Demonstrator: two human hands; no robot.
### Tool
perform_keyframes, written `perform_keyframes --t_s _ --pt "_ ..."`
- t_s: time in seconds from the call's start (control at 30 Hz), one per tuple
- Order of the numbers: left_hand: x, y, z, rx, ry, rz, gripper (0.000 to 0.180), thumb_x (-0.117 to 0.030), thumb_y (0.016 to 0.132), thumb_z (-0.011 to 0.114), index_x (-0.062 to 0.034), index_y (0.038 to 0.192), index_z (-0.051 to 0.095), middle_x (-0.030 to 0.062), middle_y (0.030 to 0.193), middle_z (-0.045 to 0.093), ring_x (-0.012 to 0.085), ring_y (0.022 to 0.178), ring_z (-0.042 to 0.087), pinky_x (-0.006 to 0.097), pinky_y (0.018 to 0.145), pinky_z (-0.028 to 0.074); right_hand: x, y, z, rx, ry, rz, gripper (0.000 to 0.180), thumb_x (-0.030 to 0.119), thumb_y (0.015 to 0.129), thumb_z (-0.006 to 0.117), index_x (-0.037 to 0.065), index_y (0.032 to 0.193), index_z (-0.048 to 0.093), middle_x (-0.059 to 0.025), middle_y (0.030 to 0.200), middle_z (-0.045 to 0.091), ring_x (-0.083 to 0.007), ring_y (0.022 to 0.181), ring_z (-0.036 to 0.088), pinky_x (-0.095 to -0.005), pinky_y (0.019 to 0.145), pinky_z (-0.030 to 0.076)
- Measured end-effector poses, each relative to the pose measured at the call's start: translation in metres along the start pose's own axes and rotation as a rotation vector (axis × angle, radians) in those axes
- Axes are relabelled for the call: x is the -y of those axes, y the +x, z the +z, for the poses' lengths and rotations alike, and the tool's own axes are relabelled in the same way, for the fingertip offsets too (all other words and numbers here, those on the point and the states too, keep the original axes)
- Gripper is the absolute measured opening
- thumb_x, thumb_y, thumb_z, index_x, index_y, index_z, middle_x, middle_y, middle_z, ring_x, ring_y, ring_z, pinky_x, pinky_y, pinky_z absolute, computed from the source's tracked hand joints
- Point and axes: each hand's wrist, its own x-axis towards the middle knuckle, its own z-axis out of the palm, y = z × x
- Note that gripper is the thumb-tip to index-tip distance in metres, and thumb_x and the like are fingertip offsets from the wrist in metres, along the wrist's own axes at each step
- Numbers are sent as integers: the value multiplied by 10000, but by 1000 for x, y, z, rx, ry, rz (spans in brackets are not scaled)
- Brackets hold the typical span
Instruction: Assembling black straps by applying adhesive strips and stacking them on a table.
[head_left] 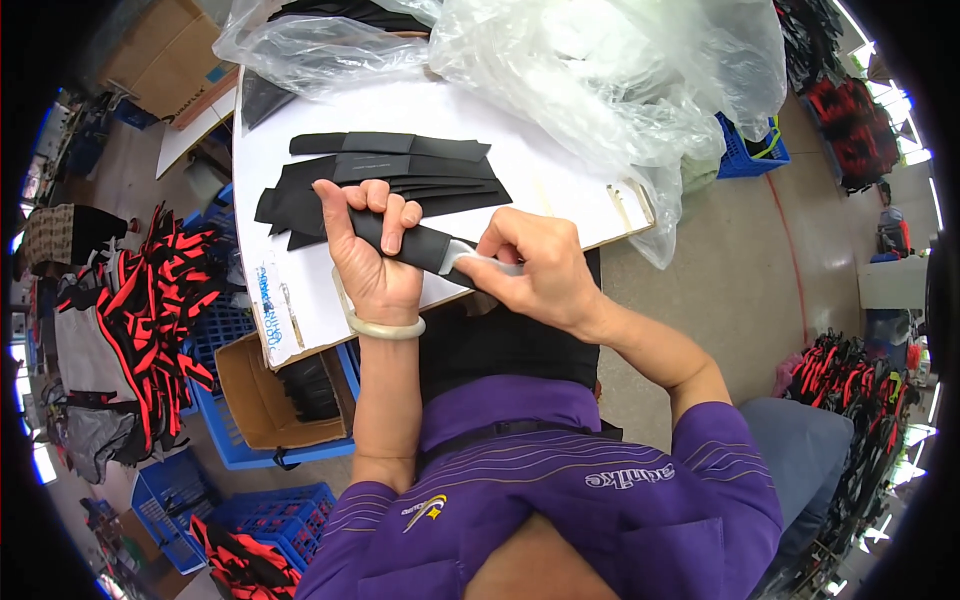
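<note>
Crates of red-and-black straps crowd the floor around the white worktable (pixel 560 175) where I sit, with crumpled clear plastic bags (pixel 600 70) heaped at its far end. My left hand (pixel 372 250) is curled shut around a long black fabric strip (pixel 415 245), thumb up, holding it over the near table edge. My right hand (pixel 530 265) pinches a pale white backing tab (pixel 475 262) at the strip's free end, fingertips closed on it. A fanned stack of flat black strips (pixel 390 175) lies just beyond my knuckles. I judge I am mid-peel; next I would need a steady pull along the strip while my left hand keeps it taut.
</note>
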Motion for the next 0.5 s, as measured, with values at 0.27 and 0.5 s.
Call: perform_keyframes --t_s 0.27,0.5 --pt "-1 -4 -5 -68 -19 -65 405 -429 899 618 -96 695 512 14 660 457 103 427 343 261 521 399 -2 -1 2 51 -73 -122 267 110 675 779 57 623 522 -48 527 504 -168 442 491 -299 416 357" --pt "13 -9 2 -118 -55 -146 393 -416 917 602 -106 693 509 5 641 435 94 426 332 250 500 381 -1 -9 16 -62 -62 -124 225 93 672 748 55 635 529 -43 527 508 -176 445 497 -305 418 367"
